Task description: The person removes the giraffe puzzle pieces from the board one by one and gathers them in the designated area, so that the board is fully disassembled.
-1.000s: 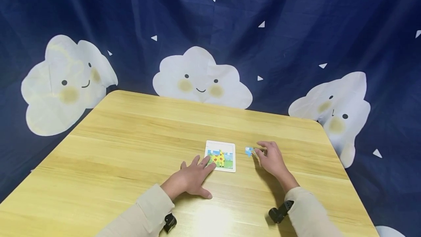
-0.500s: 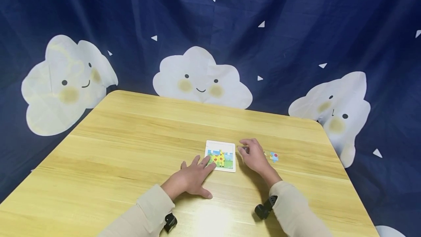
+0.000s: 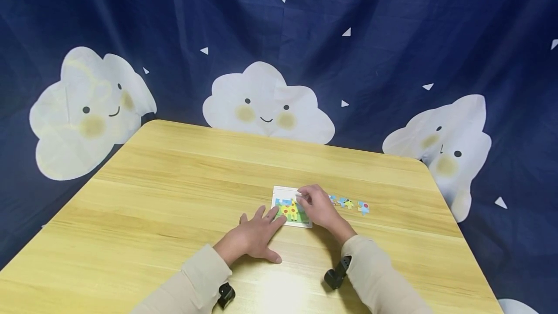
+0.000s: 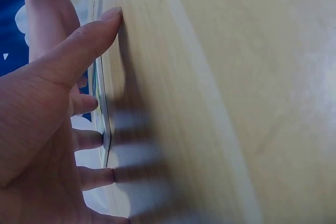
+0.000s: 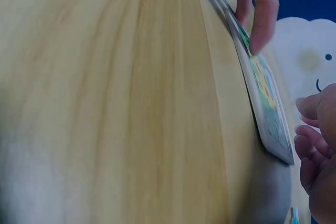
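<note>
A small square jigsaw puzzle (image 3: pixel 289 211) with a white frame lies on the table. It shows a yellow giraffe with red spots on green and blue; its upper strip is bare white. My left hand (image 3: pixel 257 236) lies spread, its fingertips on the puzzle's lower left part and the thumb on the wood. Over the puzzle's upper right, my right hand (image 3: pixel 321 208) curls thumb and fingers together around a puzzle piece, which the fingers mostly hide. In the right wrist view the right hand (image 5: pixel 317 140) hovers just beside the puzzle frame (image 5: pixel 275 153).
To the right of the puzzle lie loose pieces: a yellow and blue one (image 3: pixel 346 203), a blue one with a red spot (image 3: pixel 364 208), and another (image 3: pixel 332 199) partly behind my right hand. A wooden table (image 3: pixel 174 197) spreads around; a dark blue cloud-print curtain (image 3: pixel 244 23) hangs behind.
My right hand has moved left from the loose pieces to above the puzzle's upper right, uncovering pieces on the right. The left hand has stayed in place.
</note>
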Motion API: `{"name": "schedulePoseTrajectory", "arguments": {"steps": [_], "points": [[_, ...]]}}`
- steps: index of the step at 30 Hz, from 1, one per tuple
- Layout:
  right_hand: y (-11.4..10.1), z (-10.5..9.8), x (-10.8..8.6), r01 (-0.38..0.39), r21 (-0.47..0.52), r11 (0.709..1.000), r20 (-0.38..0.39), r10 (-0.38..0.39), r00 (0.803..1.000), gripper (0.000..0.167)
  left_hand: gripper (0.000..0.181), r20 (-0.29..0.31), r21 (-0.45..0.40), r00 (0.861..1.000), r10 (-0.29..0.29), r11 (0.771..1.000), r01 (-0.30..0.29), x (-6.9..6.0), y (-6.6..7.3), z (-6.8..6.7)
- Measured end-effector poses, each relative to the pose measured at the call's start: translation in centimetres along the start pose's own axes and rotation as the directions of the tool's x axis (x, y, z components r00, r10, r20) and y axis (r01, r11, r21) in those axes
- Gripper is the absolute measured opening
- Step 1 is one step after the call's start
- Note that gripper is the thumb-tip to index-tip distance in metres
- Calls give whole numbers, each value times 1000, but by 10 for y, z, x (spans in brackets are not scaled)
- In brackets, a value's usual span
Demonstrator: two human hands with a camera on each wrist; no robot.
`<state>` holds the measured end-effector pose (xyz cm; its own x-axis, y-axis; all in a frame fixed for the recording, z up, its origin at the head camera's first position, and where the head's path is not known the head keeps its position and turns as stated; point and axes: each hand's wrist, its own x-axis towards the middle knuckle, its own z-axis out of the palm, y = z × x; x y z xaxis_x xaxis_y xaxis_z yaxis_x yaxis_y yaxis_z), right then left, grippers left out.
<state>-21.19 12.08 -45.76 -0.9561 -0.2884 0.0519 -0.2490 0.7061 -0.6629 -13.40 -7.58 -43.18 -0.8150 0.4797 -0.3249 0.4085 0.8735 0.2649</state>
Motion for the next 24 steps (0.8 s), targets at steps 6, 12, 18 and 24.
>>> {"name": "schedulePoseTrajectory", "arguments": {"steps": [6, 12, 18, 24], "points": [[-5, 7, 2, 44, -27, 999, 25, -44, 999, 23, 97, -6, 3, 1000, 2, 1000, -2, 0, -1, 0], [-8, 15, 3, 84, -39, 996, 54, -82, 995, 22, 96, -5, 12, 1000, 7, 1000, -7, 0, -1, 1], [-11, 18, 3, 118, -64, 991, 91, -112, 990, 24, 97, -5, 9, 1000, 7, 1000, -7, 0, 0, 0], [-12, 19, 3, 111, -69, 991, 104, -104, 989, 24, 97, -1, 22, 1000, 2, 1000, -2, -2, 1, 0]]}}
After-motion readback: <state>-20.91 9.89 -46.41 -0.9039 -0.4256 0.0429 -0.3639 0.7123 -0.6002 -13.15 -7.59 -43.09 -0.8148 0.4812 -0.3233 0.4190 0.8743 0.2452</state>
